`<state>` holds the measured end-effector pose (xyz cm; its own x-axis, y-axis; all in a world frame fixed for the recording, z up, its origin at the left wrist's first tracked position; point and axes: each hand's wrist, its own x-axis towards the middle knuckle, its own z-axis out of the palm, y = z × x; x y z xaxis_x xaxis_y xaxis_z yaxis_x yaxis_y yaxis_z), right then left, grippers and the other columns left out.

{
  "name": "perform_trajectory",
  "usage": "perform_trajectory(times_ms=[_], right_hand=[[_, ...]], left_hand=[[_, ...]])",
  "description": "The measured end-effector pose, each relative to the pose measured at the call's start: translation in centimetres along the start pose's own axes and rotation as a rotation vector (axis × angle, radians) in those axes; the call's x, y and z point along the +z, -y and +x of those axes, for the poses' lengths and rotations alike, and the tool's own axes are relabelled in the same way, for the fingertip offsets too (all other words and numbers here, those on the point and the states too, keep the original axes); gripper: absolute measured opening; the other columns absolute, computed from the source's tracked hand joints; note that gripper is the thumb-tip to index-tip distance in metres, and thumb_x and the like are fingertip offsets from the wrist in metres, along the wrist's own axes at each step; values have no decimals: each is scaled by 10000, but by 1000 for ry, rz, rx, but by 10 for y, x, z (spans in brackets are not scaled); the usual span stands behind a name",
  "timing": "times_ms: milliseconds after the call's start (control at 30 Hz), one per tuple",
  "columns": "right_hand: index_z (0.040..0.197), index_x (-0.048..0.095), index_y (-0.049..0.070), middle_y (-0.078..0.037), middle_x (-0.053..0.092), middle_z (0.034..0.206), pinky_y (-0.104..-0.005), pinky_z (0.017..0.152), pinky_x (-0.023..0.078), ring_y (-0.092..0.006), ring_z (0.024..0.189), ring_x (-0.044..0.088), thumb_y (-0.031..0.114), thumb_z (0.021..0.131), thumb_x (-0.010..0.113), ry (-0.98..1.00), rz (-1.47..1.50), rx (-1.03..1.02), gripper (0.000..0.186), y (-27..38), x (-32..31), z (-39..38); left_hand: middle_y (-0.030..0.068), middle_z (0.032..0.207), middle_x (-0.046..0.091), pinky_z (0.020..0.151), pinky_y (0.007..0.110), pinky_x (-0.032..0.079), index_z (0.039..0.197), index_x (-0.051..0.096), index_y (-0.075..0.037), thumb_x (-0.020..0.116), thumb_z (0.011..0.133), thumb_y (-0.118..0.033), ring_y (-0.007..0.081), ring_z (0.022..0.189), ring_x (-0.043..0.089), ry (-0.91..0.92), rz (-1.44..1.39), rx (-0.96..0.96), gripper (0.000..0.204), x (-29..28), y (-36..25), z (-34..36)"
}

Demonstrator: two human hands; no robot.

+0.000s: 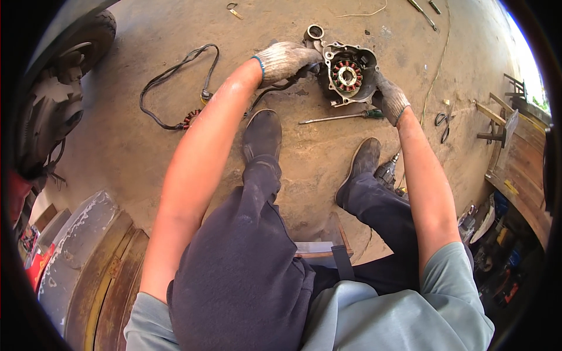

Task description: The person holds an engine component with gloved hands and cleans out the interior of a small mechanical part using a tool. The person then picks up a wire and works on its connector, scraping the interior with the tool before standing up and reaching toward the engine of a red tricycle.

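Observation:
My left hand [288, 61], in a pale knit glove, grips the left side of a metal engine housing [366, 61]. My right hand [391, 98], also gloved, holds its lower right edge with curled fingers. Inside the housing sits a ring-shaped copper coil assembly [347, 75]; a round collar [315, 31] sticks up at its upper left. A dark cable runs from beside my left hand. Under the housing a long screwdriver [333, 118] with a green handle lies on the floor. To the left lies a black cable loop [142, 93] with another coil ring [189, 120], partly behind my left forearm.
My shoes [261, 131] rest on the concrete floor. A power tool [386, 172] is by my right foot, with scissors [443, 121] farther right. A vehicle wheel [96, 41] stands at left, wooden boards [521, 175] at right, and metal rods [424, 14] lie at the back.

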<state>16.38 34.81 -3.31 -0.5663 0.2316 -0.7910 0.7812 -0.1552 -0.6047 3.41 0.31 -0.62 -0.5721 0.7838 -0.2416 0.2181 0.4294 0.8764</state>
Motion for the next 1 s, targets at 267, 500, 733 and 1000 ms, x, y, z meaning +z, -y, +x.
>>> perform_trajectory(times_ms=[267, 500, 733, 1000], right_hand=[[1491, 577, 41, -102, 649, 1378, -393, 1005, 555, -234, 1164, 637, 615, 1018, 638, 37, -419, -69, 746, 68, -31, -28], [1519, 564, 35, -126, 648, 1466, -347, 1120, 478, -230, 1342, 606, 441, 1053, 628, -100, -1187, -257, 621, 168, -81, -112], [1509, 552, -5, -191, 616, 1504, -371, 1193, 431, -274, 1396, 581, 359, 1052, 631, 22, -1024, -400, 590, 97, -59, -160], [1428, 626, -7, -180, 667, 1439, -369, 1113, 486, -271, 1315, 645, 292, 1017, 666, 93, -989, -423, 510, 45, -24, -167]], left_hand=[[79, 1141, 751, 902, 330, 558, 1286, 742, -25, 597, 990, -264, 154, 981, 680, -230, -652, -388, 407, -18, 39, -86], [161, 1266, 733, 1056, 410, 520, 1238, 756, -120, 616, 940, -311, 355, 1201, 681, -373, 447, -500, 381, -1, 60, -129], [195, 1327, 651, 1119, 442, 475, 1273, 734, -120, 691, 901, -521, 361, 1302, 601, -166, 743, -583, 548, 19, 61, -109], [143, 1150, 745, 934, 436, 566, 1158, 762, -80, 756, 901, -383, 300, 1035, 717, -144, 710, -535, 397, 16, 22, -96]])
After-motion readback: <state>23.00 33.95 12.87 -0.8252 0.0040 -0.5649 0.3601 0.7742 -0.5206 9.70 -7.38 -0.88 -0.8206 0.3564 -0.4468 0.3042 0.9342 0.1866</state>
